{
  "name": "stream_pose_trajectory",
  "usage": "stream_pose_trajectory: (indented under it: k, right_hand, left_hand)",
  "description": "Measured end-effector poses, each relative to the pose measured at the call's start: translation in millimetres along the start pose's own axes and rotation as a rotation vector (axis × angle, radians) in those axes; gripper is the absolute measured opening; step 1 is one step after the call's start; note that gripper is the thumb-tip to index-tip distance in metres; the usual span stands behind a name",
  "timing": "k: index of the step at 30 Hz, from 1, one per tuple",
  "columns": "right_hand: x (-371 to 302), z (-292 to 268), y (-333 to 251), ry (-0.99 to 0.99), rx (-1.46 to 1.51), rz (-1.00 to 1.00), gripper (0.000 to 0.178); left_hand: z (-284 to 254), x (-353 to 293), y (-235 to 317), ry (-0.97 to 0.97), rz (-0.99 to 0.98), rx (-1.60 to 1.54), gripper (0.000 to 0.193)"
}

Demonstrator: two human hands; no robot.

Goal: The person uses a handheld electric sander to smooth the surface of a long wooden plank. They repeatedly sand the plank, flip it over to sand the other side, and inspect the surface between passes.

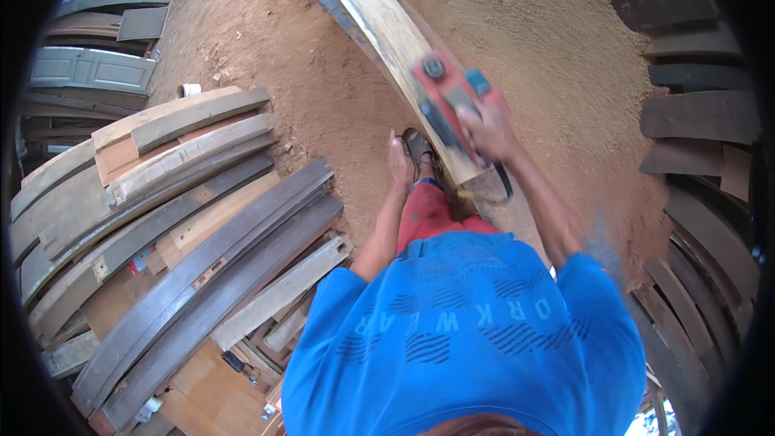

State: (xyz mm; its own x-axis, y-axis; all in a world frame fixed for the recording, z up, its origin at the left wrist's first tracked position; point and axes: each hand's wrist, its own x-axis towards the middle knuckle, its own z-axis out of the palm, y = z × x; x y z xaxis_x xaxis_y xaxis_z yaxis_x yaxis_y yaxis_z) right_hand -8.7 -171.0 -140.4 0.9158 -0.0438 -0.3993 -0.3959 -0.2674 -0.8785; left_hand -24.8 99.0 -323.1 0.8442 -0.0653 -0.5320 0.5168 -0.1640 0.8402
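Note:
A long pale wooden board (373, 12) runs away from me, with its near end beside my shoe (418, 145). On that near part of the board sits a red electric hand planer (440, 85) with a black knob and a teal part, slightly blurred. My right hand (488, 131) is wrapped round the planer's rear handle. A black power cord (506, 181) trails from behind it. My left hand (400, 163) is beside my leg and shoe, off the board, its fingers loosely stretched and holding nothing. A darker plank edge (343, 16) shows along the board's left side.
Stacked planks (218, 262) and other timber pieces fill the left side. A panelled grey door (93, 70) lies farther back. More dark boards (701, 117) line the right. Reddish ground with sawdust (557, 56) spreads around the board. A white cup-like object (189, 90) stands by the stack.

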Motion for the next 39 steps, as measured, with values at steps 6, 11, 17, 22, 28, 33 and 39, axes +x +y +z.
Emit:
stream_pose_trajectory:
  k: [6,11,17,22,28,33,39]
  right_hand:
    - [-182,3,59,0.033,0.140,0.151,0.084]
    - [-148,3,43,0.047,0.134,0.135,0.088]
    - [3,0,4,0.014,-0.003,0.085,0.088]
    - [151,2,-69,0.149,-0.038,-0.052,0.060]
    - [226,-12,-126,0.123,-0.028,-0.064,0.066]
    - [160,-9,-91,0.090,0.036,0.021,0.061]
    - [-40,3,7,-0.073,-0.005,0.027,0.088]
  left_hand:
    - [89,37,3,-0.097,0.221,-0.373,0.077]
    - [104,16,30,-0.018,0.146,-0.499,0.082]
    - [103,5,51,0.028,0.284,-0.278,0.078]
    - [96,11,20,0.088,0.192,-0.092,0.075]
    - [99,27,-7,0.166,0.036,0.118,0.073]
    - [99,40,-19,0.127,0.071,0.097,0.074]
    - [79,35,25,-0.185,0.063,-0.682,0.083]
